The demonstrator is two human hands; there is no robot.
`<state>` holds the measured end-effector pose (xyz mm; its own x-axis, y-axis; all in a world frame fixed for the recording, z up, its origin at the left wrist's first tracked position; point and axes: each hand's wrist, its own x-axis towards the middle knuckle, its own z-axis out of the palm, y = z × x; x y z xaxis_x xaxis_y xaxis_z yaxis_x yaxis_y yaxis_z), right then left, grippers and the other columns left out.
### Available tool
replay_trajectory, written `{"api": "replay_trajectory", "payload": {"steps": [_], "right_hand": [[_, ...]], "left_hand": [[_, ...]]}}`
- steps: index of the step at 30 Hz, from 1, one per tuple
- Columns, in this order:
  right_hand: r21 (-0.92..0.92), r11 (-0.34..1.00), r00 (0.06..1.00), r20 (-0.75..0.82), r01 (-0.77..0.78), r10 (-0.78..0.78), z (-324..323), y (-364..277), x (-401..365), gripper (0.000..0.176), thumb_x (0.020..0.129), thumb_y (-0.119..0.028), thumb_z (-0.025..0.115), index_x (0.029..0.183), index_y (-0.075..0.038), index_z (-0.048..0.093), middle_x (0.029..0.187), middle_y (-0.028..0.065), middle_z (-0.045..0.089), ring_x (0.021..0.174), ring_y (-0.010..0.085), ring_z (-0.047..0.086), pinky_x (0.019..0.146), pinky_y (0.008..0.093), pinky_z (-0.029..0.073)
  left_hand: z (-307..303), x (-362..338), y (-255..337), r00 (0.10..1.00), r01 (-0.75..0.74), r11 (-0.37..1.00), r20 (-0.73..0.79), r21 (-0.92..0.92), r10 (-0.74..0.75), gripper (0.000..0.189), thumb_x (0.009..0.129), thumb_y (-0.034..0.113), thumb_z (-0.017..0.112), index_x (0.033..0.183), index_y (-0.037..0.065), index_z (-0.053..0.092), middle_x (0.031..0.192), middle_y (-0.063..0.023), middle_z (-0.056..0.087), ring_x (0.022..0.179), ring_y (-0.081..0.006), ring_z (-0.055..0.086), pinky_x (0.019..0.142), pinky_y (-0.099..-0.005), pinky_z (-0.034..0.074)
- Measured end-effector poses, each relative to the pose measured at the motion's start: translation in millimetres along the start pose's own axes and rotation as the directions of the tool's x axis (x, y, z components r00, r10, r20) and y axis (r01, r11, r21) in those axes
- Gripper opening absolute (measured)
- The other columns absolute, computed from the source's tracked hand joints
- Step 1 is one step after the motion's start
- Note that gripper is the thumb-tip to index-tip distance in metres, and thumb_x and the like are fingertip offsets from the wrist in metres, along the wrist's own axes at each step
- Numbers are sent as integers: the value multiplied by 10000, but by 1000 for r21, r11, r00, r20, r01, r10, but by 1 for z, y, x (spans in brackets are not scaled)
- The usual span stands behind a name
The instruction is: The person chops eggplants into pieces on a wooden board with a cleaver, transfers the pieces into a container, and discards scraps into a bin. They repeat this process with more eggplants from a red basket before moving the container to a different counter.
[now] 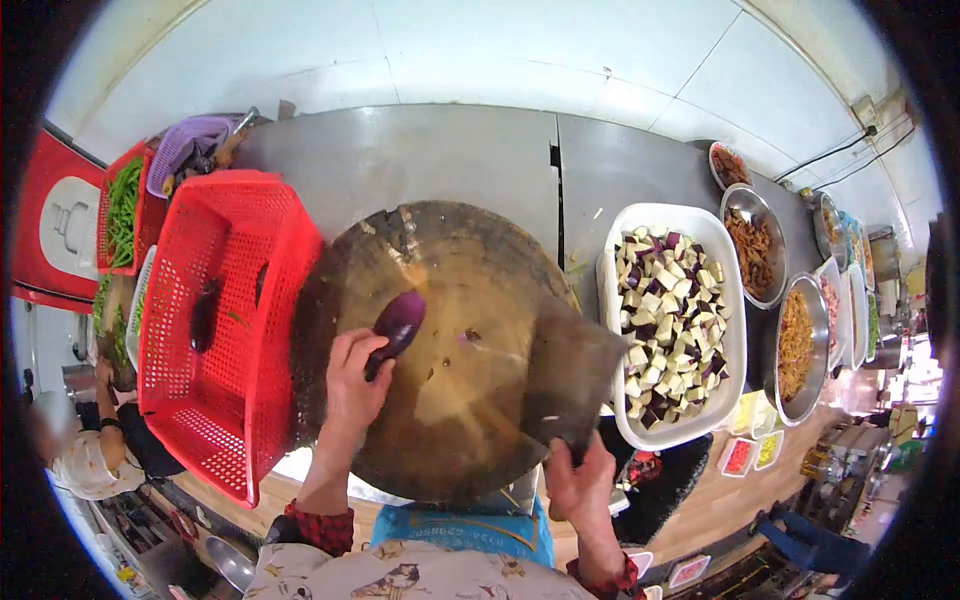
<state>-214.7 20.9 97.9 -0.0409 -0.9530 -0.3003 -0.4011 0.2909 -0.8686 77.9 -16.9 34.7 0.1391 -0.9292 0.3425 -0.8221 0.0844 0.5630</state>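
My left hand (pixel 355 385) grips a purple eggplant (pixel 401 322) by its stem end, over the left half of a round wooden chopping block (pixel 450 400). In my right hand (pixel 580 480) is a cleaver (pixel 572 375), its broad dark blade smeared by motion above the block's right edge. Just right of the blade stands a white tray (pixel 735 400) heaped with diced eggplant (pixel 670 320). On the left a red plastic basket (pixel 270 400) holds another dark eggplant (pixel 204 318) and a smaller dark piece against its wall.
Metal bowls of brown food (pixel 752 245) and shredded food (pixel 795 345) line the right side. Green beans (pixel 124 210) fill a red basket at the far left, beside a purple basket (pixel 185 145). Another person (pixel 95 455) works at lower left. A tiled wall (pixel 480 55) borders the metal counter (pixel 440 140).
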Motion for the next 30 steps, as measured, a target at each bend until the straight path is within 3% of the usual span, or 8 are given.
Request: {"api": "replay_trajectory", "payload": {"steps": [4,6,10,12,16,17,21,30], "right_hand": [[-139,988,993,109,68,-53,14,-22,-2,214,866,-67,609,1032,51,544,700,205,629,553,323,638,511,367,487],[-149,988,994,107,51,-35,20,-14,-3,199,872,-67,598,1022,50,542,692,198,634,511,294,626,463,352,465],[-65,998,999,34,-6,8,26,-15,-10,192,874,-68,588,1016,51,540,647,183,621,465,274,597,446,357,453],[-71,995,998,13,-65,66,26,-17,-15,197,871,-68,586,1021,51,539,636,178,619,463,275,593,455,362,458],[-200,980,999,-24,20,-25,33,-11,-28,208,857,-85,604,1003,46,533,607,213,591,476,357,585,445,410,453],[-236,971,999,-12,40,-44,34,-10,-33,205,859,-89,601,999,39,524,582,218,571,483,372,584,438,423,446],[-404,915,997,59,-19,47,42,-31,-47,198,862,-102,593,969,31,493,540,209,550,499,392,588,437,455,449],[-636,772,951,228,-18,210,66,-31,-28,165,887,-128,552,903,-9,439,543,218,570,512,402,604,452,483,479]], "left_hand": [[-2,20,15,920,312,912,324,-266,-220,447,689,37,744,1102,73,575,901,-121,564,828,-332,592,722,-422,504],[-5,48,28,715,440,890,553,120,-428,503,733,208,740,1188,92,559,1020,-144,595,966,-340,600,804,-420,491],[20,52,17,836,228,965,481,133,-264,593,753,293,703,1271,85,504,1176,-185,562,1045,-363,579,865,-443,476],[30,45,15,929,286,946,287,-150,-235,579,740,248,703,1254,73,503,1127,-197,547,1020,-366,562,848,-424,472],[19,9,21,791,540,814,461,-215,-403,482,762,239,689,1161,30,518,1064,-187,538,955,-355,560,829,-419,469],[8,1,35,813,448,893,398,36,-424,439,772,223,695,1110,13,507,1037,-188,519,926,-368,546,789,-421,467],[19,-38,34,966,176,968,220,-181,-135,297,775,145,690,959,7,503,980,-200,499,843,-394,516,710,-427,452],[35,-44,27,980,150,975,151,-165,-126,223,777,51,640,964,4,527,919,-189,530,834,-393,526,694,-445,449]]}}
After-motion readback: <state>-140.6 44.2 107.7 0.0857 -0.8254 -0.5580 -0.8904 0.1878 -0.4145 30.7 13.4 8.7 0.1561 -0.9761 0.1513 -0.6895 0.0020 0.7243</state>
